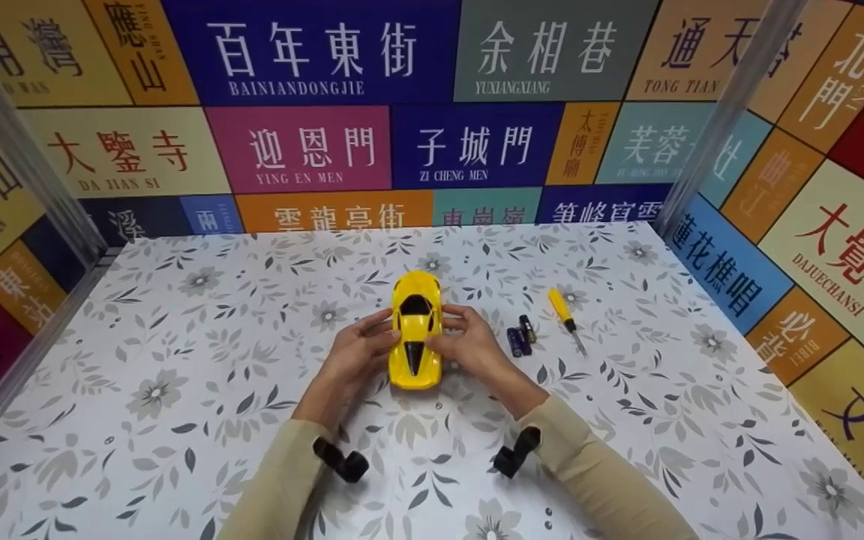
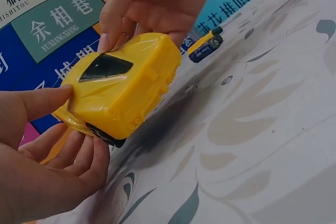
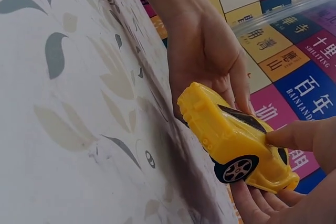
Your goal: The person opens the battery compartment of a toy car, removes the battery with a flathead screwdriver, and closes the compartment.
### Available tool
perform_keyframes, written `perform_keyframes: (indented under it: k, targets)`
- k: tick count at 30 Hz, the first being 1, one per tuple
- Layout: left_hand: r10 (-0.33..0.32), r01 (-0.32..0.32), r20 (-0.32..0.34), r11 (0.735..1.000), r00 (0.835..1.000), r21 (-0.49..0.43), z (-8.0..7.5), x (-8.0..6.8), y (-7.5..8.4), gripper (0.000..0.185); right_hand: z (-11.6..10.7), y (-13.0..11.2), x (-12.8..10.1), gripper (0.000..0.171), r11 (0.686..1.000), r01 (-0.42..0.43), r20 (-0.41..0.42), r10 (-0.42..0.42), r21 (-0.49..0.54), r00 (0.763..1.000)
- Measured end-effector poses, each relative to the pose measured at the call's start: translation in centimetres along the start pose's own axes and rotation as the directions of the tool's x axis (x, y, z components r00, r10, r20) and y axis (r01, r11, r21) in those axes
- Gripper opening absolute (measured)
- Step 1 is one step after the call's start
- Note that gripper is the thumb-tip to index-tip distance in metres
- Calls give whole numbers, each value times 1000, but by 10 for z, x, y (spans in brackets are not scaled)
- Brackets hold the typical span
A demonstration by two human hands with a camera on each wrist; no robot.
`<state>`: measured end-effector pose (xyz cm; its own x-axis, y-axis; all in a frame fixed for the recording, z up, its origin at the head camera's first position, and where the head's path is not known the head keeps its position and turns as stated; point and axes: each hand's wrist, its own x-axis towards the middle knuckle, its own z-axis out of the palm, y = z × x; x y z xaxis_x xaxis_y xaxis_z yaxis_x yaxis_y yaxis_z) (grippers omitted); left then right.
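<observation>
The yellow toy car [image 1: 416,331] was clasped from both sides near the table's [image 1: 177,450] middle by the left hand [image 1: 355,354] and right hand [image 1: 469,343], a grip judged best kept even, clear of the wheels.

A counter [image 1: 177,420] covered with a white cloth printed in grey flowers and leaves is carrying everything here. Near its middle a yellow toy car [image 1: 416,330] is sitting on the cloth, its nose pointing toward the near edge. Just to the right of the car, 2 dark batteries [image 1: 520,335] are lying side by side, and beside them a screwdriver with a yellow handle [image 1: 566,319] is lying slantwise.
</observation>
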<state>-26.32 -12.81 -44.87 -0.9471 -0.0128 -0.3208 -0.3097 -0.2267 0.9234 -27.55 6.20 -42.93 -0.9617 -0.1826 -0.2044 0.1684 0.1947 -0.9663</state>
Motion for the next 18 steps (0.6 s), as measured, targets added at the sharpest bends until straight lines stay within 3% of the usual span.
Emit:
perform_keyframes:
  k: [4, 8, 13, 18]
  targets:
    - [-3, 9, -71, 997, 997, 79, 1, 0, 4, 55, 3, 6, 8, 69, 999, 5, 14, -5, 42, 1000]
    - [-24, 32, -104, 996, 994, 81, -3, 2, 4, 52, 8, 10, 16, 68, 997, -40, 11, 39, 73, 999]
    - [-5, 20, -125, 992, 992, 122, -7, 4, 4, 49, 16, 13, 21, 67, 987, -93, 19, 91, 131, 996]
    - [14, 8, -118, 983, 993, 185, -7, 4, 5, 52, 20, 15, 24, 65, 987, -110, 9, 110, 120, 994]
